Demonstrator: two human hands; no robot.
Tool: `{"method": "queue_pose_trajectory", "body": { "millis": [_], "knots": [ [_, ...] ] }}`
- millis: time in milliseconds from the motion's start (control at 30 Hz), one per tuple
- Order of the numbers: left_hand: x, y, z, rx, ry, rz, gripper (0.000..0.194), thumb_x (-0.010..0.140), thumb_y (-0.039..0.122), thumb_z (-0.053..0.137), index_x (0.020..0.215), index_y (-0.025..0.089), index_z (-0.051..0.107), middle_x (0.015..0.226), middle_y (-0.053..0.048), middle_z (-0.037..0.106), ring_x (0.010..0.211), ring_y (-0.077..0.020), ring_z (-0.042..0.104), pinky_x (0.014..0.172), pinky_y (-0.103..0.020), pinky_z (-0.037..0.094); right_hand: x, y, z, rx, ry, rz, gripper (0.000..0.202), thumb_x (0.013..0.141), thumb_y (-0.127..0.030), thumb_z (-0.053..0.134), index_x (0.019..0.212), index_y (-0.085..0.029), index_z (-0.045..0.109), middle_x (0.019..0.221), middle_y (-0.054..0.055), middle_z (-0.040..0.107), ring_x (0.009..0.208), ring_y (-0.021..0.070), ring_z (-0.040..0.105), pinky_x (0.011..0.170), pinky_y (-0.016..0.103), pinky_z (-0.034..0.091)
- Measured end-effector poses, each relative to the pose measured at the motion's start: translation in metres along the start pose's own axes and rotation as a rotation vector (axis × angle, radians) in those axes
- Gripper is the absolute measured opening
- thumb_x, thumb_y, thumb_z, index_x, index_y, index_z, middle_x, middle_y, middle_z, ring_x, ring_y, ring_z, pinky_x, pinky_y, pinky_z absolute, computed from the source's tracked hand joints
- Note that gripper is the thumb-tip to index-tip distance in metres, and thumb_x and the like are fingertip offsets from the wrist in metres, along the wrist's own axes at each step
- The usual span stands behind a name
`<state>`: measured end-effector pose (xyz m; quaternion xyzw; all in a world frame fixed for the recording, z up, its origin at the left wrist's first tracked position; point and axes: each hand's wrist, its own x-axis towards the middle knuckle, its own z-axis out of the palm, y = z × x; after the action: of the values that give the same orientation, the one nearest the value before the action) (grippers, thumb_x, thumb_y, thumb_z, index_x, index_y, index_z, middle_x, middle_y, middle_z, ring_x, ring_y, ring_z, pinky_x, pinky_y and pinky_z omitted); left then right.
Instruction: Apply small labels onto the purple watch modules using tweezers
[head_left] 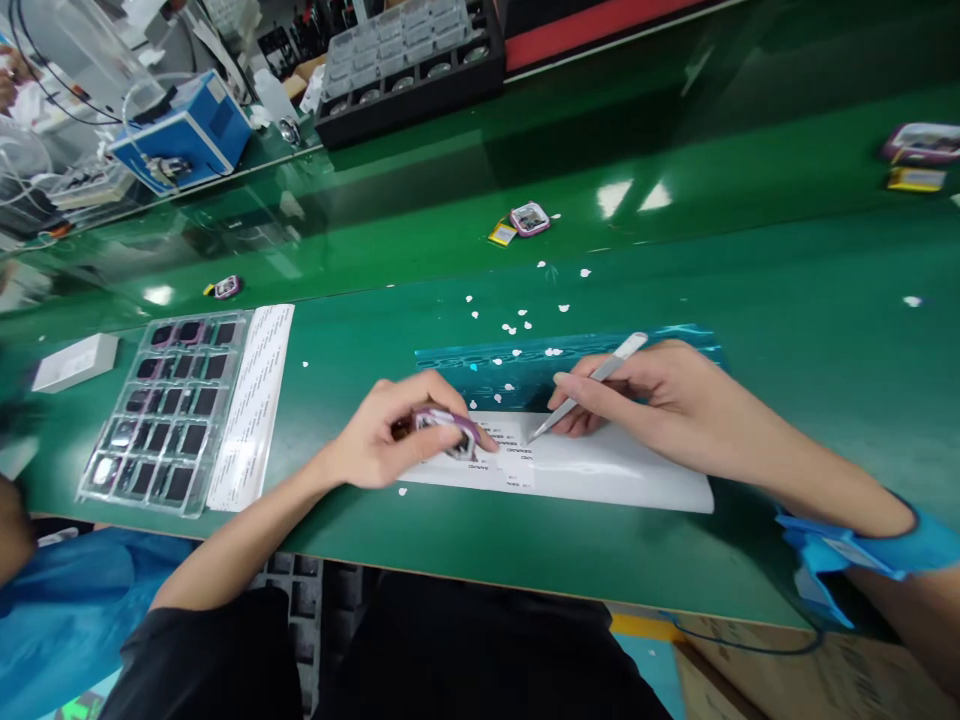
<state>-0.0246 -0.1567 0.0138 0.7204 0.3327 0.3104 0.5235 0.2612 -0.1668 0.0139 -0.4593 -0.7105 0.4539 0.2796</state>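
My left hand (397,430) is closed around a small purple-rimmed watch case (457,435), its edge held between thumb and fingers. In my right hand (637,400) is a pair of silver tweezers (592,385), gripped like a pen. Their tips meet a white sheet of printed labels (600,470), just right of the left hand. Behind the sheet lies a strip of shiny teal film (442,365), partly covered by my hands. Small white paper bits (564,308) are scattered on and beyond the film.
On the left stand a clear tray (169,410) of dark screens, another label sheet (255,400) and a white box (75,362). Further back, an open watch case (529,219) with a yellow battery (502,234) rests on the green surface. A black tray (412,75) sits behind.
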Motion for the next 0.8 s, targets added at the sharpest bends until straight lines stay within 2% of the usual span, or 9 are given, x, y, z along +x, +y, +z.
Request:
{"method": "queue_pose_trajectory", "body": {
  "millis": [100,200,367,467,633,700,800],
  "knots": [
    [-0.007,0.001,0.016,0.108,-0.199,0.087,0.016,0.103,0.031,0.057,0.103,0.018,0.066,0.098,-0.010,0.083,0.047,-0.0073,0.053,0.045,-0.023,0.037,0.001,0.003,-0.002,-0.016,-0.068,0.028,0.056,0.096,-0.068,0.057,0.069,-0.026,0.082,0.081,0.007,0.080,0.078,0.0241,0.077,0.061,0.031,0.061],
    [-0.007,-0.004,0.025,0.275,-0.252,0.059,0.018,0.102,0.025,0.055,0.109,0.016,0.069,0.092,-0.006,0.082,0.048,-0.0062,0.052,0.048,-0.021,0.036,0.002,0.004,-0.004,-0.018,-0.094,0.044,0.055,0.097,-0.066,0.058,0.071,-0.024,0.082,0.081,0.007,0.080,0.078,0.0234,0.077,0.062,0.030,0.059],
    [-0.005,-0.009,0.029,0.354,-0.202,-0.030,0.018,0.102,0.027,0.053,0.107,0.017,0.067,0.071,0.001,0.074,0.046,-0.0071,0.045,0.048,-0.020,0.032,0.004,0.008,-0.004,0.023,-0.138,0.003,0.049,0.098,-0.060,0.059,0.073,-0.025,0.082,0.078,0.005,0.080,0.080,0.0214,0.077,0.066,0.028,0.060],
    [-0.006,-0.009,0.029,0.376,-0.195,-0.022,0.019,0.103,0.028,0.052,0.107,0.017,0.066,0.073,0.000,0.073,0.046,-0.0071,0.043,0.048,-0.021,0.030,0.006,0.014,-0.003,0.088,-0.156,-0.002,0.045,0.098,-0.058,0.061,0.075,-0.027,0.083,0.080,0.004,0.080,0.081,0.0203,0.077,0.068,0.028,0.062],
    [-0.004,-0.009,0.030,0.339,-0.183,-0.041,0.021,0.102,0.028,0.054,0.106,0.015,0.069,0.076,-0.001,0.073,0.046,-0.0062,0.043,0.047,-0.021,0.030,0.008,0.018,-0.005,0.278,-0.200,0.090,0.043,0.095,-0.059,0.067,0.078,-0.023,0.082,0.079,0.006,0.080,0.068,0.0183,0.075,0.061,0.028,0.062],
    [-0.001,-0.008,0.029,0.259,-0.157,-0.067,0.018,0.099,0.029,0.058,0.101,0.015,0.070,0.073,-0.002,0.073,0.045,-0.0054,0.043,0.045,-0.020,0.029,0.007,0.014,-0.007,0.328,-0.168,0.113,0.042,0.095,-0.058,0.068,0.079,-0.022,0.081,0.077,0.006,0.079,0.067,0.0193,0.076,0.061,0.029,0.062],
    [0.002,-0.004,0.027,0.041,-0.091,-0.160,0.017,0.097,0.029,0.063,0.099,0.013,0.068,0.079,-0.005,0.076,0.041,-0.0036,0.044,0.039,-0.019,0.031,0.003,0.007,-0.007,0.337,0.001,0.078,0.040,0.096,-0.056,0.068,0.077,-0.024,0.080,0.074,0.006,0.077,0.067,0.0201,0.075,0.061,0.031,0.063]
  ]
}}
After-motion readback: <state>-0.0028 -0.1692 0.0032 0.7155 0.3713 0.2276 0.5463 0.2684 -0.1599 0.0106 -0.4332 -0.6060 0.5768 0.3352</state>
